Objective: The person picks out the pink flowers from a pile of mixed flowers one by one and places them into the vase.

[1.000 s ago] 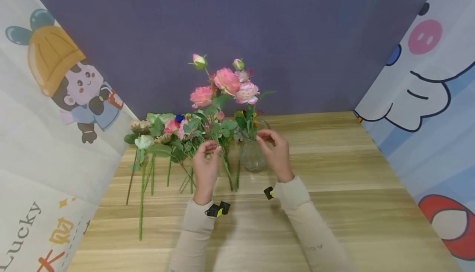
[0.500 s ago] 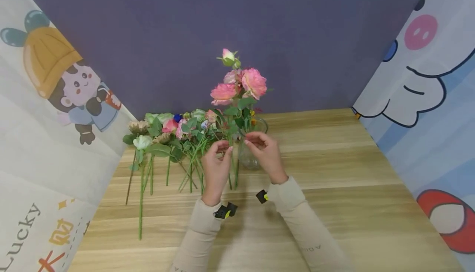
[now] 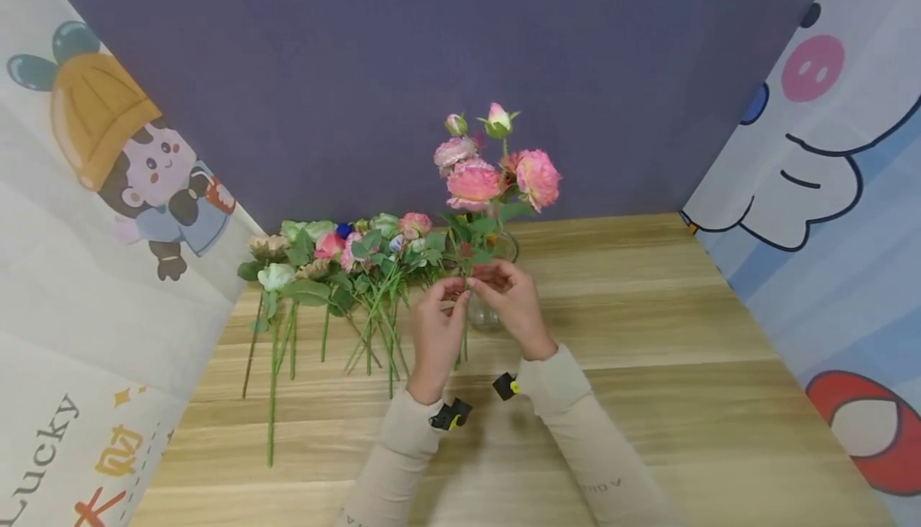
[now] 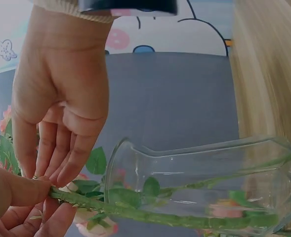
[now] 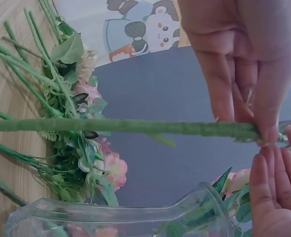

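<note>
My left hand (image 3: pixel 437 335) pinches the green stem (image 5: pixel 135 126) of a pink artificial rose (image 3: pixel 537 180), which stands upright with two blooms and a bud. My right hand (image 3: pixel 518 307) meets the left at the same stem, its thumb and fingertips pinching close above; leaves and the other fingers partly hide this contact. Below the grip, the bare stem hangs in front of and beside a clear glass vase (image 4: pixel 199 153), outside it. Inside the vase are other stems, and a paler pink flower (image 3: pixel 453 151) rises behind the held one.
To the left lie several artificial flowers, among them a white rose (image 3: pixel 277 276), a dark pink bloom (image 3: pixel 330 245) and loose green stems (image 3: pixel 271 399). A wooden table (image 3: pixel 647 431) carries everything. A dark panel (image 3: pixel 460 31) stands behind, with printed curtains (image 3: pixel 827 215) at both sides.
The rose in my left hand has moved right, in front of the vase. My right hand has come from the vase's rim to the rose stem, and both hands now meet.
</note>
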`<state>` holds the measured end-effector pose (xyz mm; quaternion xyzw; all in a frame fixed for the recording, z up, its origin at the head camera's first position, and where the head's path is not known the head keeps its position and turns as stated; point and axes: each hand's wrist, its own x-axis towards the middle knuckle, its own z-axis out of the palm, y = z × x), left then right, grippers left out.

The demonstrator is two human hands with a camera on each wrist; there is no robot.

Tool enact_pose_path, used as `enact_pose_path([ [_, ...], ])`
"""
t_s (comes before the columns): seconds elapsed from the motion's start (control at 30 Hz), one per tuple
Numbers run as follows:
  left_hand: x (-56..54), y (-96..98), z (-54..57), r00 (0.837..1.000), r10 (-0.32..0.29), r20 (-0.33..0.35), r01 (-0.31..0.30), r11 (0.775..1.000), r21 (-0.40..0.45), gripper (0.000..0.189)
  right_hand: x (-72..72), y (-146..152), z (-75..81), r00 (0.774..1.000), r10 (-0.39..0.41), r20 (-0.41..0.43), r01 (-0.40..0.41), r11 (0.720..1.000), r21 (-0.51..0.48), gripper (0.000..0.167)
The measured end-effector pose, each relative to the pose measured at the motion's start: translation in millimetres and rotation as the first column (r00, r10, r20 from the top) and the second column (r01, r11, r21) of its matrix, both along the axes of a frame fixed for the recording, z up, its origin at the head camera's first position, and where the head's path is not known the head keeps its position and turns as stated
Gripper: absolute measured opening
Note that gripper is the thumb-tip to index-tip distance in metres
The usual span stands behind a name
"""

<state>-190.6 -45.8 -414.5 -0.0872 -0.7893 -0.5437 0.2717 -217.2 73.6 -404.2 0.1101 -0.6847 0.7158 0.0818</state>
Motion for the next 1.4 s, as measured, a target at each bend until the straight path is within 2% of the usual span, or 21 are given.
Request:
enact_pose_path([
  [0.17,-0.8,2.4,-1.0,0.999,0.01,-0.04,-0.011,0.999,-0.042,0.012,0.7,0.7,0.6,1.0,-0.025,0.003,0.025,1.0,0.0,0.019],
  [0.4,0.3,2.7,-0.5,1.0,0.011,-0.029,-0.012,0.999,-0.039,0.011,1.3,0.9,2.2,0.999,-0.042,0.033,0.042,0.999,0.008,0.018],
  [0.6,1.2,2.8,1.2,0.999,0.007,-0.049,-0.009,0.999,-0.042,0.011,2.0,0.5,4.1,0.997,-0.074,0.031,0.074,0.997,-0.01,0.018],
  [1.03,1.6,0.3,0.9,0.998,0.0,-0.057,-0.004,0.998,-0.063,0.012,0.3,0.5,2.9,0.996,-0.074,0.052,0.075,0.997,-0.021,0.022],
  [1.4,-0.6,-6.4,-0.7,0.998,-0.055,-0.028,0.054,0.998,-0.038,0.017,-1.6,4.0,4.6,0.993,-0.104,0.064,0.105,0.994,-0.017,0.021],
])
